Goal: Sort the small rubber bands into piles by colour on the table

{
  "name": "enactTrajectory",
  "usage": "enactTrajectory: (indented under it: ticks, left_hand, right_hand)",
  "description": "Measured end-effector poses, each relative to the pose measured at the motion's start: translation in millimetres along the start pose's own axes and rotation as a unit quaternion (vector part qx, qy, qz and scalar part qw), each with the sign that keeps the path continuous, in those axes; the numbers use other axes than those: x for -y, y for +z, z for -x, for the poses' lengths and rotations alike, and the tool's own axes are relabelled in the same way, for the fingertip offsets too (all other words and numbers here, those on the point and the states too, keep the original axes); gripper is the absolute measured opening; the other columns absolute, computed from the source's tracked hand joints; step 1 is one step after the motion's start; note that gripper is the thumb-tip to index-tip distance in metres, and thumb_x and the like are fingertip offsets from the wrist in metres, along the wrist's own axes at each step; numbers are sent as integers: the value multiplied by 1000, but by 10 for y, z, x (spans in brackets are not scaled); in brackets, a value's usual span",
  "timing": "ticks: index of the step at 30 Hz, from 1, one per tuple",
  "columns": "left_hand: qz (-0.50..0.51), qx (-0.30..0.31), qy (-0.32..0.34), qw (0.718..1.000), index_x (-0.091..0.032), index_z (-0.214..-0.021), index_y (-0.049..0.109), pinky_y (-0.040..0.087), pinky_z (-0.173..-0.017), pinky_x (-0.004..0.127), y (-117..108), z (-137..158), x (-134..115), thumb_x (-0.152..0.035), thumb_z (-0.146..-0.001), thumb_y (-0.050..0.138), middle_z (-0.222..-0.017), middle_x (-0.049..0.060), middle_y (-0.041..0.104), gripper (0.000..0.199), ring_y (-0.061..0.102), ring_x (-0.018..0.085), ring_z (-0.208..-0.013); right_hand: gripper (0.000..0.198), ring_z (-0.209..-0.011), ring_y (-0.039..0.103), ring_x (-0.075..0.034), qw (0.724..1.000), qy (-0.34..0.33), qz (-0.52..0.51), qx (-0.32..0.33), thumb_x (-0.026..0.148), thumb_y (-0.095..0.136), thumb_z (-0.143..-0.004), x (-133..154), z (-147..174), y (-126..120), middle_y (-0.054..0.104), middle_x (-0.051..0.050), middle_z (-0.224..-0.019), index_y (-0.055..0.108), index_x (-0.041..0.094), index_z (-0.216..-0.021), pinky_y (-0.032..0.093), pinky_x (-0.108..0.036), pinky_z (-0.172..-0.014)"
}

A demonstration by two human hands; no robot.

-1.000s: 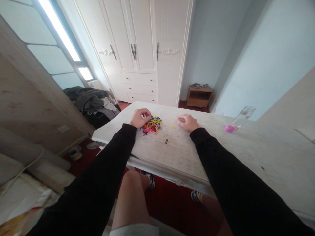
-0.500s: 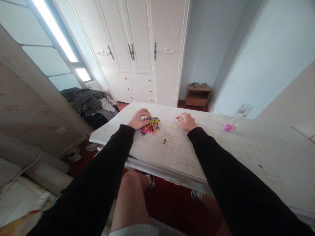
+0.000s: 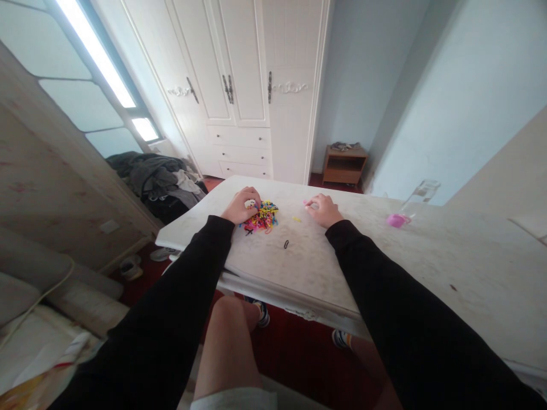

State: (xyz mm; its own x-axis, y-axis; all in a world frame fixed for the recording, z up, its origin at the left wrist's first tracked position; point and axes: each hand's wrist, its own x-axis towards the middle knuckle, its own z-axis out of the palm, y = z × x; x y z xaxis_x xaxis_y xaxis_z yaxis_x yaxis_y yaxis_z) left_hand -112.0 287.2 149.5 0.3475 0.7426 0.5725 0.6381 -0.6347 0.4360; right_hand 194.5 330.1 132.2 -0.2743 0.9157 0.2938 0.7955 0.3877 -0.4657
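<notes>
A pile of small colourful hair ties (image 3: 265,216), mostly pink, yellow, blue and black, lies on the white table (image 3: 307,267). My left hand (image 3: 242,206) rests at the pile's left side, thumb and fingertips curled together against it; what they pinch is too small to make out. To the right of the pile, my right hand (image 3: 323,210) is held low over the table with its fingers closed. A small pink hair tie (image 3: 305,203) shows at its fingertips. Between pile and right hand lies a yellow hair tie (image 3: 296,219). A single black hair tie (image 3: 286,245) lies nearer to me.
Further right on the table, a clear container (image 3: 421,196) lies tilted beside something pink (image 3: 397,220). Behind the table stand a white wardrobe (image 3: 239,68) and a small brown cabinet (image 3: 344,165). Dark clothes (image 3: 158,179) are heaped beyond the table's left end.
The fingers of my left hand have drawn up and closed together at the pile. My right hand has hardly moved.
</notes>
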Motion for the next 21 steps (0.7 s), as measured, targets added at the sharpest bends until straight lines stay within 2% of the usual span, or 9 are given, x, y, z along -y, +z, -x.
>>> enactTrajectory:
  ticks: [10,16,21]
  left_hand:
    - [-12,-2,-14,1000,-20,-67,65,50,-94,43,23,0,12,-18,-70,63,-89,5,66,3,63,24,-92]
    - [7,-9,0,1000,-20,-68,63,49,-91,42,7,-4,16,-18,-72,61,-87,6,66,5,62,24,-89]
    - [-7,3,-14,1000,-20,-70,66,49,-94,43,10,-3,25,-20,-72,63,-89,5,66,3,62,25,-93]
  right_hand:
    - [18,-127,55,-35,1000,2,8,5,31,61,-93,19,6,-23,69,-11,-126,77,24,-98,48,-59,-103]
    - [19,-127,54,-35,1000,2,9,8,31,61,-93,24,7,-27,69,-12,-126,77,23,-98,47,-60,-103]
    - [17,-126,55,-34,1000,2,3,1,31,62,-92,11,3,-5,70,-11,-124,76,23,-96,47,-58,-103]
